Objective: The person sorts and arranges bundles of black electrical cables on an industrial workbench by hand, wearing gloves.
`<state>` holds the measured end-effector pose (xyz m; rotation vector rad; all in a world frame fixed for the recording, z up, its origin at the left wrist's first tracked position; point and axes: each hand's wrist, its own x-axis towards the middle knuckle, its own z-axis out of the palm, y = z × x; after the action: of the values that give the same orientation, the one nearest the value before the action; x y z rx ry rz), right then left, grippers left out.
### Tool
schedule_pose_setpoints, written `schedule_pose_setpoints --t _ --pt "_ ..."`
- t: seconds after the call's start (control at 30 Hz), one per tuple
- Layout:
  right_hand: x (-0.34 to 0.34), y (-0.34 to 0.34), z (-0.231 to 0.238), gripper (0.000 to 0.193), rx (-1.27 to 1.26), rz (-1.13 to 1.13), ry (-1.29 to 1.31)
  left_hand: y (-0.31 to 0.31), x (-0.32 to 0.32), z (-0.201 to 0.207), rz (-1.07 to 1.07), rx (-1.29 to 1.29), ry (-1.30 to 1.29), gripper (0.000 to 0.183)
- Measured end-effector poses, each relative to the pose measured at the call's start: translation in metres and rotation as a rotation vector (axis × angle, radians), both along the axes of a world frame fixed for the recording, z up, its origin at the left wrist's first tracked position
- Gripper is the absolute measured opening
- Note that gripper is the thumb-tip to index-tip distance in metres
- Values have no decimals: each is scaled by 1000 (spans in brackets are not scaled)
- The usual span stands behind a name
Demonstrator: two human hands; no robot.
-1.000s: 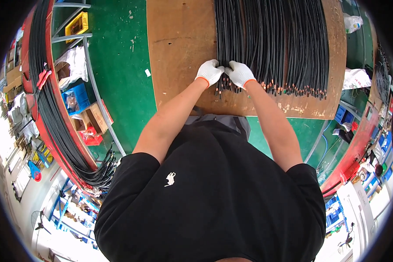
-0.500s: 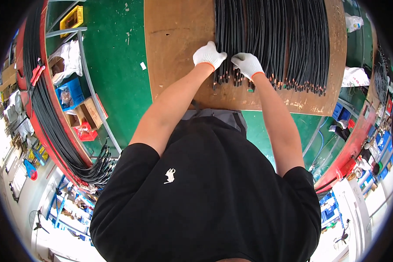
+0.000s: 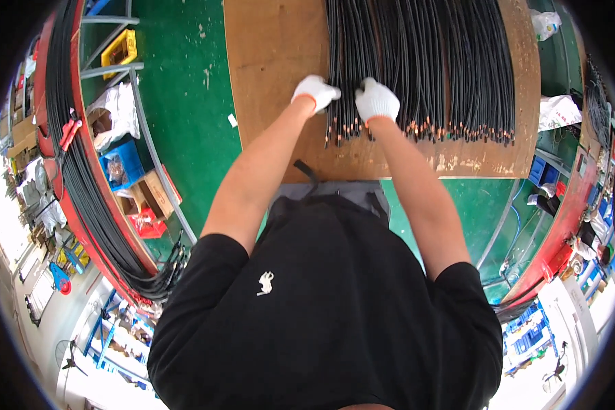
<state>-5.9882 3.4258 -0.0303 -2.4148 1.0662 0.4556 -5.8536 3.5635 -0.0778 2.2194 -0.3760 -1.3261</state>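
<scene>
**Gloved hands at the near ends of black cables**

Far to the left of the hands: a long red rack (image 3: 60, 147) draped with a thick run of black cable, curving down along the edge of the view. Between rack and hands: green floor (image 3: 184, 109), a yellow crate (image 3: 124, 48), a blue bin (image 3: 121, 166) and open cardboard boxes (image 3: 147, 198).

Directly under both hands: a brown wooden worktable (image 3: 273, 61), worn pale along its near edge.

Left hand (image 3: 315, 91): white-gloved, fingers curled against the leftmost strands of the black cables (image 3: 424, 61); whether gripping or only pressing, cannot tell. Just beside it, right hand (image 3: 376, 100): white-gloved, closed over a small cluster of the same cables close to their copper-tipped ends.

Cables laid side by side in a broad sheet, running away from the hands across the table, cut ends lined up just below the gloves and spreading well off to the right.

Farther right of the hands: white plastic bags (image 3: 557, 109) beyond the table edge, another red rack (image 3: 560, 225), blue crates (image 3: 536, 167).
</scene>
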Motion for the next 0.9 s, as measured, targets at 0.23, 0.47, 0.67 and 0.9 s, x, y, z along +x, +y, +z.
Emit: schedule_pose_setpoints --t 0.23,0.47,0.67,0.9 --pt "5 12 8 31 4 -103 33 -3 -18 21 8 -33 -87 52" --pt "4 0 5 34 69 -269 58 4 -38 -9 24 -39 -9 47" --pt "12 5 3 35 -1 -91 116 9 -26 5 102 -123 32 43" --pt "29 -10 5 46 162 -256 122 17 -17 -6 140 -208 115 50"
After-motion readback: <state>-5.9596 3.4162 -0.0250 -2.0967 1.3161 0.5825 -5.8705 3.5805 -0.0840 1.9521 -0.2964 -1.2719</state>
